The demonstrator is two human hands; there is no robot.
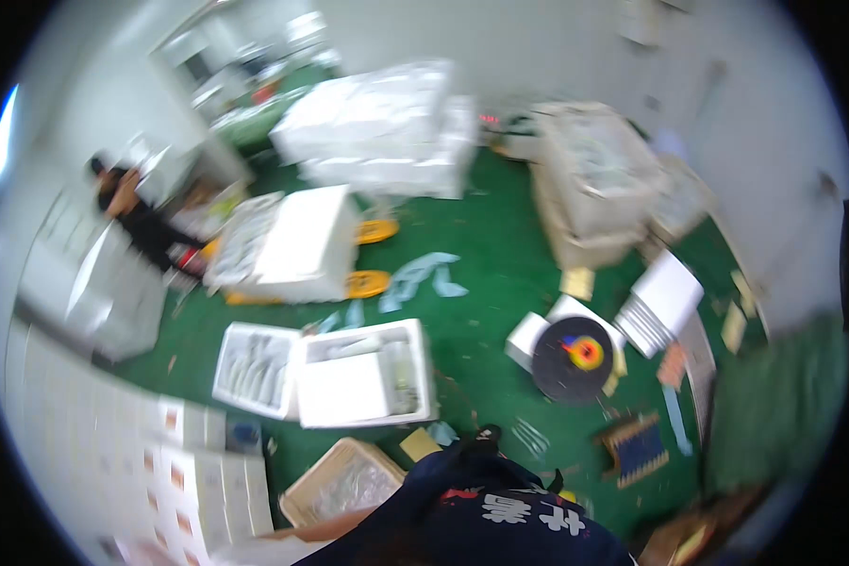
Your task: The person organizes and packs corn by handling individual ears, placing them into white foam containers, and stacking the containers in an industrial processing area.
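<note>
Part of my left forearm shows at the bottom edge, beside a tan plastic crate with clear plastic film inside. Neither hand can be seen. Before me on the green floor stands an open white foam box, with pale wrapped items and a white foam block in it. Touching its left side is a shallower foam tray or lid holding several pale, elongated items. To the right, a dark round stool seat carries a roll of bright coloured tape.
White cartons are stacked at the lower left. A person in black stands beside a yellow pallet jack loaded with foam boxes. Large beige tubs and a film-wrapped stack stand farther back. Blue strips litter the floor.
</note>
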